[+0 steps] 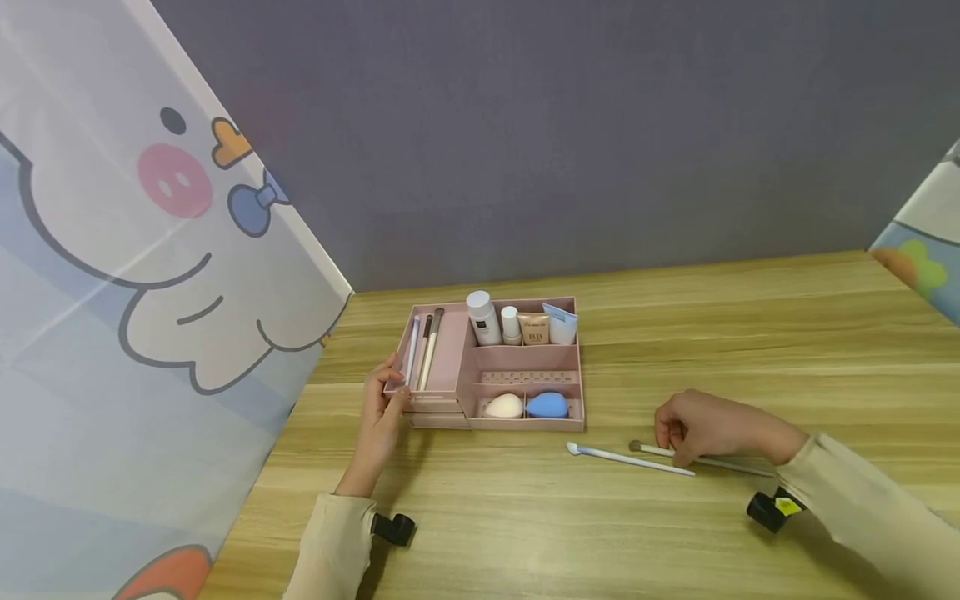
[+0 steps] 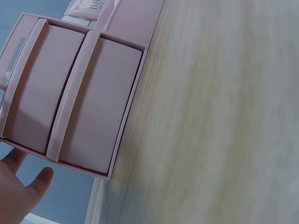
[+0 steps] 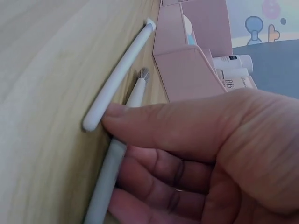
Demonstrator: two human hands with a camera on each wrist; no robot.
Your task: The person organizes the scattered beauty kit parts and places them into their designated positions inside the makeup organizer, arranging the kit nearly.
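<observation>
A pink makeup organizer [image 1: 525, 355] stands on the table. My left hand [image 1: 382, 407] rests at its left front corner, with the thumb near the drawer fronts [image 2: 93, 102] and the fingers along the side. My right hand [image 1: 708, 427] pinches a pale-handled makeup brush [image 1: 735, 467] between thumb and curled fingers, low over the table. The brush's greyish bristles [image 3: 144, 73] point toward the organizer. Just left of that hand lies a white stick-like tool [image 1: 633, 459] with a pale bluish-white tip, close to the thumb in the right wrist view.
Several slim brushes [image 1: 427, 350] lie in the organizer's left top tray. A white bottle [image 1: 484, 321], a smaller bottle and two tubes stand in its back compartment. A cream sponge [image 1: 504, 406] and a blue sponge [image 1: 548, 405] sit in front. A grey wall [image 1: 562, 142] rises behind the table.
</observation>
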